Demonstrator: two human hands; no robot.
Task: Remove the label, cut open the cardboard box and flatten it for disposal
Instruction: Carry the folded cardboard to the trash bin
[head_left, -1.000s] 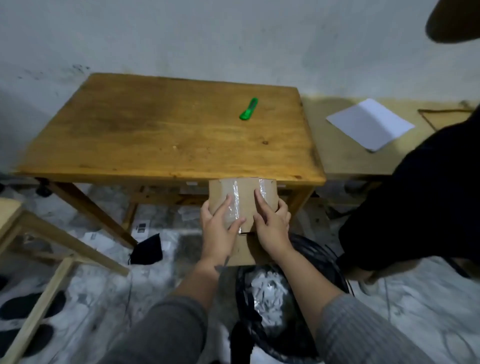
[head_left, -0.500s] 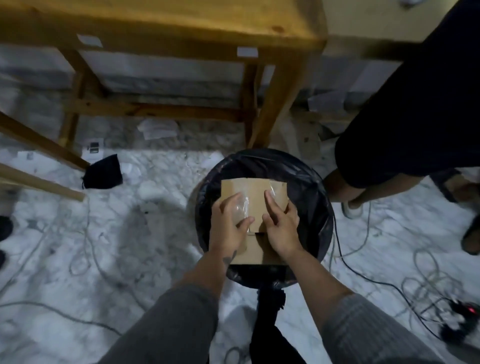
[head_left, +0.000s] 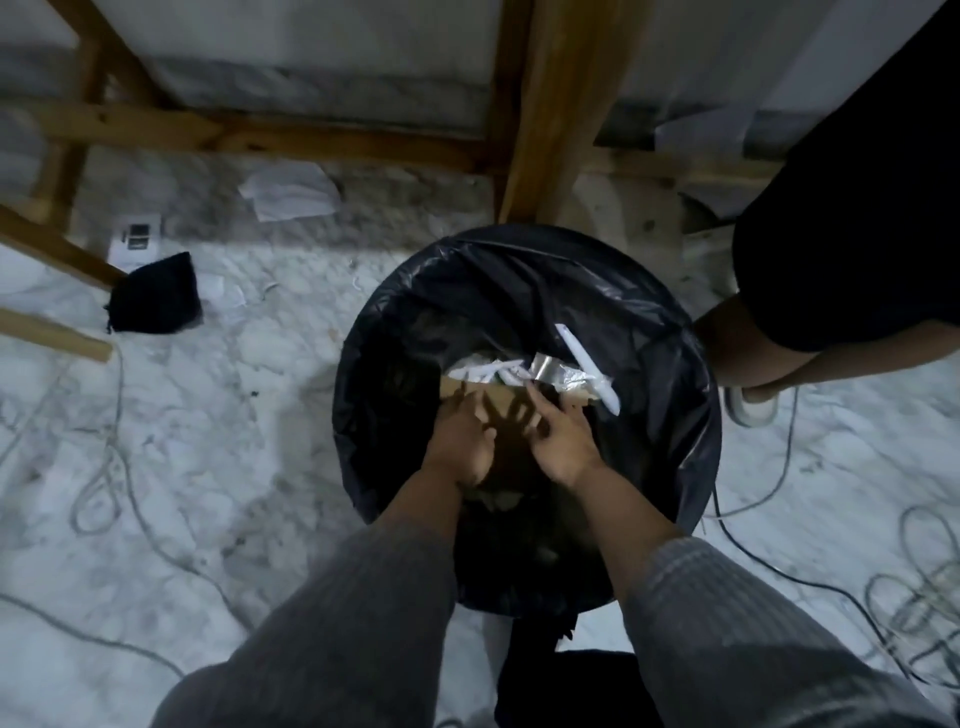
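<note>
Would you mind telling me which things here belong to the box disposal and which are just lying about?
Job in hand:
flattened cardboard
bin with black liner
left hand
right hand

Lying about:
black pouch
loose papers
cables
wooden table leg
</note>
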